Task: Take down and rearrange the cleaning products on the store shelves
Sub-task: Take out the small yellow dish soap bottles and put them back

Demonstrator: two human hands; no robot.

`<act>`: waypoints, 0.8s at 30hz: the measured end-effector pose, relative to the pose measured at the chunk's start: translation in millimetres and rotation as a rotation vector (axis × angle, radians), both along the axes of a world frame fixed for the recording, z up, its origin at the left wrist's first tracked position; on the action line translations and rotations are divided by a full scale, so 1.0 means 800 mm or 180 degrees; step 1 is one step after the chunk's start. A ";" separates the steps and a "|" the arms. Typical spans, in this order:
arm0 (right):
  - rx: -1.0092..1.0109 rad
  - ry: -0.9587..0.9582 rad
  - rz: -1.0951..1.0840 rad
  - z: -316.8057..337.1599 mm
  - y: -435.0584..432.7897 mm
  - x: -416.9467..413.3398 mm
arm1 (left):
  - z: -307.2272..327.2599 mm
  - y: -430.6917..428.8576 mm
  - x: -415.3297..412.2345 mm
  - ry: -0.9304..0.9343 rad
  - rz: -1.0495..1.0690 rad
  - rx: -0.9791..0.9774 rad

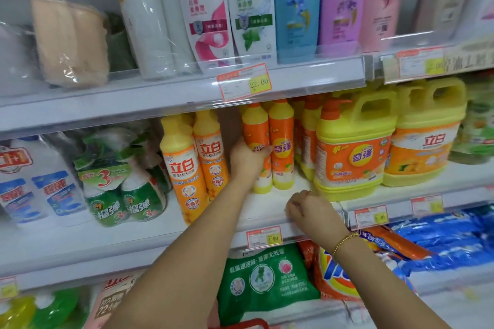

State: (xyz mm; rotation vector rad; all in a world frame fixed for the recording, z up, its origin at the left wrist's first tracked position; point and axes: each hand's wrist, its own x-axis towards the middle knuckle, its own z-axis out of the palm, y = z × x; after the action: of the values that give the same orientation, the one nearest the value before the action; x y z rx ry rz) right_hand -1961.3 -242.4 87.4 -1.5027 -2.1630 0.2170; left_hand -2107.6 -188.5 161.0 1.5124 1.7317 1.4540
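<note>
My left hand [247, 161] grips a slim orange and yellow dish-soap bottle [256, 128] standing on the middle shelf [267, 211]. A matching bottle [282, 141] stands right beside it, touching it. My right hand [307, 208] hovers low over the shelf's front edge with its fingers loosely curled, holding nothing. Two taller yellow and orange bottles [192, 157] stand to the left of my left hand. A large yellow jug with a pump [352, 149] stands to the right.
A second yellow jug [425, 141] stands further right. Green spray bottles [117, 184] and blue-white packs [37, 184] fill the left. Shampoo bottles [251, 8] line the shelf above. Detergent bags [267, 283] lie below. A red basket rim [240, 324] shows at the bottom.
</note>
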 end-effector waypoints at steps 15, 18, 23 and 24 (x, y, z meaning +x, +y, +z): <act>-0.0127 0.0716 0.0492 0.066 -0.102 -0.004 | -0.021 -0.221 -0.014 -0.0439 -0.0547 0.0987; -0.0114 0.0556 0.0809 0.086 -0.132 -0.019 | 0.007 -0.245 -0.027 -0.0833 -0.0455 0.1000; 0.0304 0.0828 0.0823 0.106 -0.181 -0.036 | 0.050 -0.283 -0.049 -0.1528 -0.0310 0.0977; 0.0472 0.0981 0.0716 0.105 -0.191 -0.036 | 0.055 -0.292 -0.052 -0.1628 -0.0330 0.0984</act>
State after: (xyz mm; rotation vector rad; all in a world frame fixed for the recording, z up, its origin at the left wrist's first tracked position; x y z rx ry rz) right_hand -1990.0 -395.0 171.7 -1.0664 -2.0445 0.3331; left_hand -2149.1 -421.7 205.2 1.1966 1.1522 1.9103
